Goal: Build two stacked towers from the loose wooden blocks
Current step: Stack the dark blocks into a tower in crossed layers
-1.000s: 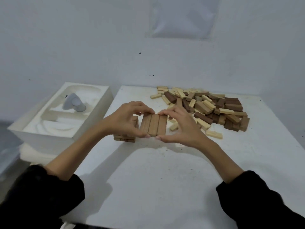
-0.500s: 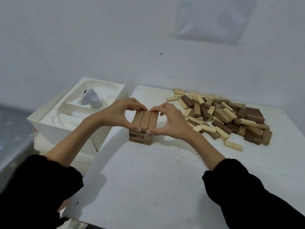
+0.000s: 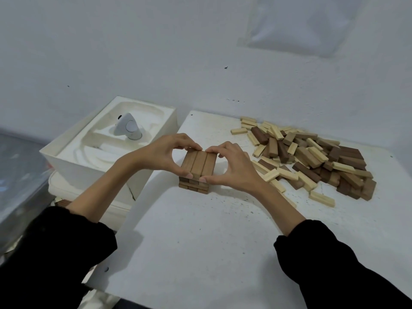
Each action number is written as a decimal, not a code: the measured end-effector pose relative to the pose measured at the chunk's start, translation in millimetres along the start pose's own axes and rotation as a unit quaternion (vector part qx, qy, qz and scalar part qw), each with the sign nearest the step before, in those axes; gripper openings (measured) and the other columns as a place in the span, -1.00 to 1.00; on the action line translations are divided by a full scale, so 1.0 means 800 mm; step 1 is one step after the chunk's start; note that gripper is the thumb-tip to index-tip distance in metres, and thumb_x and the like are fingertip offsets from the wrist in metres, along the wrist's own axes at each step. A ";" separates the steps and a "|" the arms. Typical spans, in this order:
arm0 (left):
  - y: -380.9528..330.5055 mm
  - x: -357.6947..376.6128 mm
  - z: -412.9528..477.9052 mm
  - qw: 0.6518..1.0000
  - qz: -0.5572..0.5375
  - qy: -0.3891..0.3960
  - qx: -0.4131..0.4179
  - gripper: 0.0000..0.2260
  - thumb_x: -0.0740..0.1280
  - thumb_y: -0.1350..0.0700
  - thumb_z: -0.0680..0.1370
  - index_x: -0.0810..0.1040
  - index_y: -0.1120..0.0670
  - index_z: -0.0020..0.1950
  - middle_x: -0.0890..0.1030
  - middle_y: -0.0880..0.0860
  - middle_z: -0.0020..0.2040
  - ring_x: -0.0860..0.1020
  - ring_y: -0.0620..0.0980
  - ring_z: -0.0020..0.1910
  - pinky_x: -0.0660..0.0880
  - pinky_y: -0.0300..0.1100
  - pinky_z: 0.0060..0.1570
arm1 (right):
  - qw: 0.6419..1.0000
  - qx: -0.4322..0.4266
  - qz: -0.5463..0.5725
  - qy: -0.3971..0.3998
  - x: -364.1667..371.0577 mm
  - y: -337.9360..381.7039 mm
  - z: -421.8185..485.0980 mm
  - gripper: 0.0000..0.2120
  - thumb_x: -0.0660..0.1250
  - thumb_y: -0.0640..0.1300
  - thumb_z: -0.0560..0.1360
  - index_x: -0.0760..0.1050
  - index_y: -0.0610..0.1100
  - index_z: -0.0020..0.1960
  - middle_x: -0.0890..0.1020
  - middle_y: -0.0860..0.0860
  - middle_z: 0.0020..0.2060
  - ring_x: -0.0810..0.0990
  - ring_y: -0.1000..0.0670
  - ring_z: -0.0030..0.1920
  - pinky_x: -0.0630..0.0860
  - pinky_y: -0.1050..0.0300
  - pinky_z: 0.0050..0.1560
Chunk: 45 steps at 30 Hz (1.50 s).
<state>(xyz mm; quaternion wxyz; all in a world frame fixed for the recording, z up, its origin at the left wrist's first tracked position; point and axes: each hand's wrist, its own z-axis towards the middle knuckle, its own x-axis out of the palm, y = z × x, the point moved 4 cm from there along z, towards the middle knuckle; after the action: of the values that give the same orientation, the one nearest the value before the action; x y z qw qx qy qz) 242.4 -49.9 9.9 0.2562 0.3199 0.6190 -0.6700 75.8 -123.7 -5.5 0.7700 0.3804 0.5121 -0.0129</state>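
Left hand [image 3: 163, 155] and right hand [image 3: 233, 167] face each other, fingers curled. Thumbs and fingertips pinch the top blocks [image 3: 198, 162] between them.

Smooth, matt wood is being shown by the tower [image 3: 197, 167] at the frame's centre and the loose blocks [image 3: 308, 156] at right, pale and dark brown. The white surface [image 3: 200, 241] is being seen as matt and speckled, the sleeves [image 3: 55, 253] as black cloth.
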 end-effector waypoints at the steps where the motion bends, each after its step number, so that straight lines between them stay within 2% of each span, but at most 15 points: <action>1: 0.000 0.000 0.000 1.000 -0.004 0.000 -0.001 -0.39 0.47 -0.21 0.19 0.52 -0.11 0.21 0.50 -0.06 0.11 0.47 -0.11 0.16 0.38 -0.29 0.25 | 1.000 -0.001 0.000 -0.001 0.000 0.000 0.000 -0.19 0.23 0.45 0.06 0.44 0.11 0.24 0.43 0.14 0.03 0.32 0.16 0.04 0.14 0.15 0.06; 4: 0.000 0.001 0.000 1.000 -0.003 0.000 -0.002 -0.39 0.47 -0.22 0.19 0.51 -0.11 0.21 0.50 -0.06 0.12 0.46 -0.11 0.15 0.38 -0.25 0.26 | 1.000 0.000 0.000 -0.006 0.001 -0.002 0.000 -0.17 0.19 0.47 0.05 0.44 0.11 0.24 0.41 0.15 0.02 0.30 0.17 0.03 0.14 0.15 0.06; 7: 0.002 0.002 0.001 1.000 0.003 0.001 -0.004 -0.34 0.47 -0.23 0.20 0.51 -0.07 0.26 0.49 -0.07 0.14 0.45 -0.14 0.18 0.37 -0.25 0.28 | 1.000 0.007 0.004 -0.008 0.001 -0.003 -0.001 -0.17 0.24 0.46 0.06 0.43 0.11 0.25 0.40 0.16 0.03 0.30 0.17 0.04 0.14 0.16 0.06; 11: 0.006 0.003 0.001 1.000 -0.012 0.006 -0.014 -0.29 0.47 -0.23 0.20 0.48 -0.07 0.32 0.46 -0.09 0.17 0.43 -0.18 0.22 0.36 -0.23 0.31 | 1.000 0.017 0.019 -0.002 0.001 -0.005 -0.002 -0.26 0.50 0.27 0.19 0.40 0.09 0.30 0.44 0.10 0.12 0.33 0.11 0.12 0.26 0.07 0.14; 13: 0.009 0.003 0.000 1.000 -0.013 0.006 -0.017 -0.27 0.47 -0.24 0.20 0.44 -0.11 0.35 0.44 -0.12 0.21 0.41 -0.18 0.25 0.36 -0.21 0.30 | 0.999 0.017 0.039 0.002 0.002 -0.007 -0.004 -0.24 0.53 0.19 0.22 0.35 0.08 0.35 0.44 0.08 0.17 0.34 0.07 0.17 0.31 0.01 0.20; 16: 0.009 0.003 -0.003 1.000 -0.025 0.002 -0.017 -0.22 0.48 -0.24 0.19 0.38 -0.13 0.38 0.43 -0.15 0.26 0.38 -0.22 0.29 0.35 -0.24 0.28 | 0.996 0.029 0.080 0.008 0.006 -0.013 -0.012 -0.18 0.56 0.13 0.21 0.29 0.09 0.39 0.43 0.09 0.20 0.34 0.10 0.17 0.32 0.11 0.17; 21: 0.009 0.009 -0.003 0.997 -0.074 -0.012 -0.021 -0.20 0.51 -0.18 0.19 0.34 -0.13 0.40 0.50 -0.12 0.27 0.41 -0.23 0.29 0.37 -0.16 0.32 | 0.987 0.055 0.153 -0.007 0.009 -0.024 -0.022 -0.21 0.57 0.14 0.18 0.35 0.10 0.34 0.46 0.13 0.16 0.35 0.13 0.17 0.27 0.38 0.01; 24: 0.012 0.013 -0.001 0.995 -0.092 -0.009 -0.022 -0.19 0.52 -0.13 0.21 0.35 -0.05 0.42 0.53 -0.07 0.23 0.44 -0.20 0.27 0.40 -0.14 0.31 | 0.986 0.055 0.159 -0.011 0.010 -0.024 -0.023 -0.23 0.47 0.24 0.15 0.39 0.09 0.32 0.47 0.13 0.15 0.35 0.11 0.15 0.28 0.34 -0.01; 27: 0.012 0.015 -0.001 0.995 -0.096 -0.007 -0.023 -0.21 0.52 -0.12 0.20 0.38 -0.06 0.40 0.52 -0.05 0.23 0.45 -0.19 0.26 0.42 -0.16 0.30 | 0.986 0.053 0.159 -0.008 0.010 -0.023 -0.022 -0.24 0.44 0.22 0.17 0.38 0.07 0.33 0.47 0.11 0.15 0.35 0.10 0.16 0.28 0.33 0.00; 31: 0.012 0.013 -0.002 0.994 -0.103 -0.008 -0.024 -0.22 0.53 -0.12 0.19 0.39 -0.08 0.38 0.53 -0.06 0.21 0.46 -0.21 0.24 0.42 -0.21 0.27 | 0.985 0.054 0.164 -0.008 0.012 -0.023 -0.024 -0.26 0.44 0.20 0.18 0.39 0.08 0.33 0.46 0.11 0.16 0.34 0.11 0.16 0.28 0.35 0.02; 41: 0.014 0.013 -0.003 0.995 -0.098 -0.011 -0.021 -0.24 0.53 -0.12 0.21 0.38 -0.13 0.38 0.52 -0.08 0.24 0.45 -0.17 0.27 0.40 -0.08 0.32 | 0.986 0.051 0.159 -0.012 0.011 -0.020 -0.026 -0.25 0.44 0.22 0.19 0.36 0.08 0.34 0.47 0.09 0.16 0.35 0.14 0.14 0.27 0.34 0.01; 45: 0.015 0.014 -0.008 0.995 -0.089 -0.028 -0.026 -0.15 0.53 -0.16 0.18 0.31 -0.13 0.42 0.42 -0.12 0.35 0.38 -0.19 0.32 0.38 -0.11 0.33 | 0.985 0.056 0.163 -0.023 0.009 -0.021 -0.029 -0.20 0.55 0.10 0.25 0.28 0.09 0.41 0.43 0.11 0.18 0.32 0.09 0.21 0.27 0.24 0.09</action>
<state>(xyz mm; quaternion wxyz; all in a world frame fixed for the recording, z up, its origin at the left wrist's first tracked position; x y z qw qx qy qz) 244.6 -44.5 -6.8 0.2207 0.2377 0.6550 -0.6825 54.8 -119.0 -25.2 0.7508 0.5009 0.4238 0.0757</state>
